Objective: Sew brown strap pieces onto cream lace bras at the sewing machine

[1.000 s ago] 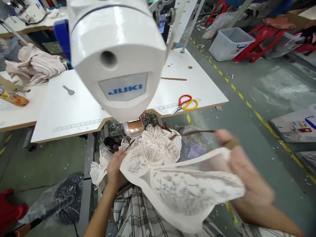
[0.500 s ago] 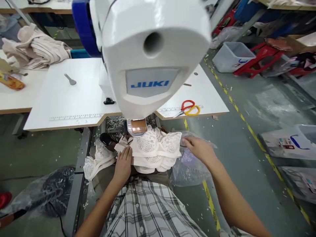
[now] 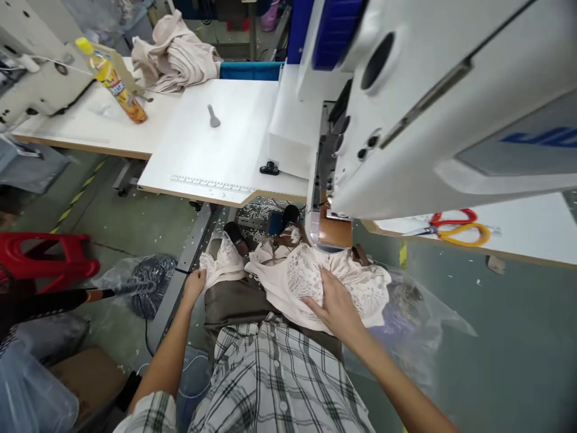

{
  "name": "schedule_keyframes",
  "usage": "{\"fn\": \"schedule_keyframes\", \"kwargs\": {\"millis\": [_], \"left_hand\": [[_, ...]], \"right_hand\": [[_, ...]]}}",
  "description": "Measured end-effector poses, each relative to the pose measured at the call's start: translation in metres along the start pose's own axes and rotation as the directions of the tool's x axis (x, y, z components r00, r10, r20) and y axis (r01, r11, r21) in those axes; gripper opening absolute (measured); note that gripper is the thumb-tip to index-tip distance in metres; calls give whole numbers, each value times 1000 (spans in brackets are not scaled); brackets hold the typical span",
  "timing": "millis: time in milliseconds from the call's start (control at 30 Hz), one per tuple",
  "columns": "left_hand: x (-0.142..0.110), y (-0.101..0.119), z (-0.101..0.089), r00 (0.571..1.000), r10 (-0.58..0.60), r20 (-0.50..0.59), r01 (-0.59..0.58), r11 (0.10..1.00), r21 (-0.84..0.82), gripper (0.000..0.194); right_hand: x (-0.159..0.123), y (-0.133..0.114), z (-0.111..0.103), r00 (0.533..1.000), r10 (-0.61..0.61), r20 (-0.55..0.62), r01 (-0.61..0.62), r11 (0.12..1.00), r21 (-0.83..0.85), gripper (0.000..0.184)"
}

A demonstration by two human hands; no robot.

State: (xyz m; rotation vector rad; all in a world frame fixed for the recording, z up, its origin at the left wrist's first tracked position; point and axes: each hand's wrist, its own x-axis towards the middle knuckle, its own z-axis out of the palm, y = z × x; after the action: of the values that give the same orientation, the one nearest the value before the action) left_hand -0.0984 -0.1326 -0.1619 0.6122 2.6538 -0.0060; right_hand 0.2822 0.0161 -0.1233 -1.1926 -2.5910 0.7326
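Observation:
A stack of pale lace bras (image 3: 297, 282) lies across my lap, beneath the sewing machine's arm. My right hand (image 3: 340, 310) rests on a lace cup of the stack, thumb and fingers apart. At the left end, my left hand (image 3: 193, 287) is closed beside another pale lace cup (image 3: 225, 261). A thin dark strap (image 3: 181, 270) sticks out from its fingers. The white sewing machine (image 3: 406, 162) has a rounded bed end with a brown plate (image 3: 334, 231) directly above the stack.
Red-and-yellow scissors (image 3: 464, 231) lie on the right tabletop. On the left tabletop (image 3: 234, 144) are a grey spoon-shaped tool (image 3: 213, 117) and printed ruler marks. Farther back stand folded beige fabric (image 3: 184, 57) and a yellow bottle (image 3: 115, 87). A red stool (image 3: 49, 258) is at left.
The view has swung left. My left hand has left the stack and closed at the left lace cup. My right hand has let go of a dark strap at the right and moved onto the stack.

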Motion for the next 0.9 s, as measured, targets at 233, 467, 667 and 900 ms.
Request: {"fn": "schedule_keyframes", "kwargs": {"millis": [233,467,667,900], "left_hand": [[-50,1,-20,978,174,-114,-176,984,-7,25],[-153,28,-57,806,581,-115,-592,783,-193,39],[-134,46,-88,791,593,146,-330,616,-715,25],[-197,180,-125,433,819,376,279,275,-920,27]], "right_hand": [[28,-58,-27,990,-71,-119,101,957,273,55],[74,-125,7,719,-514,468,310,840,445,60],[57,-142,-48,668,-631,395,474,770,428,34],[16,-96,-242,803,-398,444,-114,628,770,32]]}}
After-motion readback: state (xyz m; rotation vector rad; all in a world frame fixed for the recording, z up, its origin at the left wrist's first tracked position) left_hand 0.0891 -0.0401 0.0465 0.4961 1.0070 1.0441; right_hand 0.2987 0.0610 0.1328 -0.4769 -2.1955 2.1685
